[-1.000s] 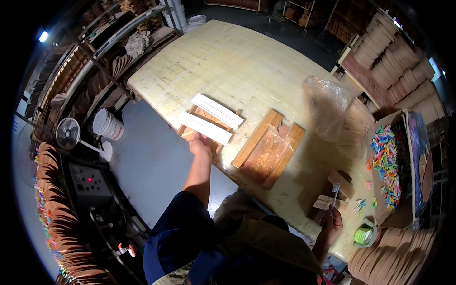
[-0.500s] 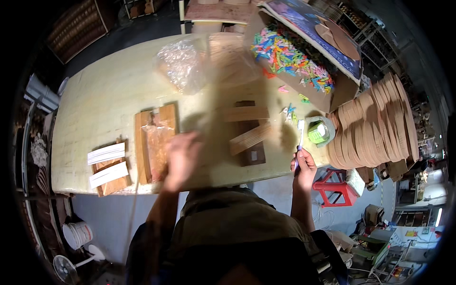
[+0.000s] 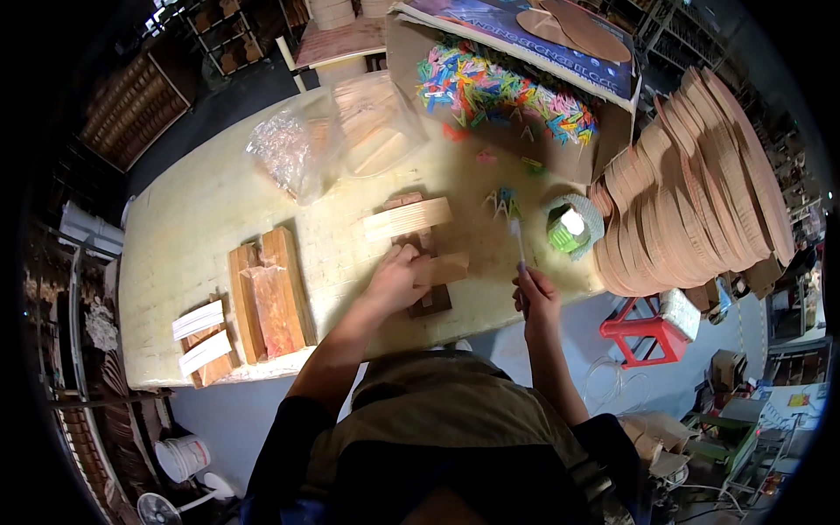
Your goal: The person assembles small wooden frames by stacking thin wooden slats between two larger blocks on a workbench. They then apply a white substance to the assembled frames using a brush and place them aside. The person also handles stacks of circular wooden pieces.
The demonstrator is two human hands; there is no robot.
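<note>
My left hand (image 3: 395,282) is closed on the left end of a small wooden strip (image 3: 451,268). The strip lies over a dark wooden block (image 3: 430,303). Farther up, a paler wooden strip (image 3: 408,219) rests across the same block. My right hand (image 3: 539,297) grips a toothbrush (image 3: 520,249) by its purple handle, with the white head pointing away from me. Beyond that head lie several clothespins (image 3: 503,201). To the right of the brush stands a green container (image 3: 564,232) inside a clear wrapper; its contents are hard to make out.
Left on the table (image 3: 188,254) sit a grooved wooden form (image 3: 304,302) and a block with white strips (image 3: 199,320). Plastic bags (image 3: 284,153) lie at the back. A cardboard box (image 3: 407,52) holds colourful clothespins. Curved wooden pieces (image 3: 691,201) are stacked right, above a red stool (image 3: 643,328).
My left hand has moved right, from beside the grooved form to the wooden strip, and has taken hold of it. My right hand still holds the toothbrush. The whole view has shifted.
</note>
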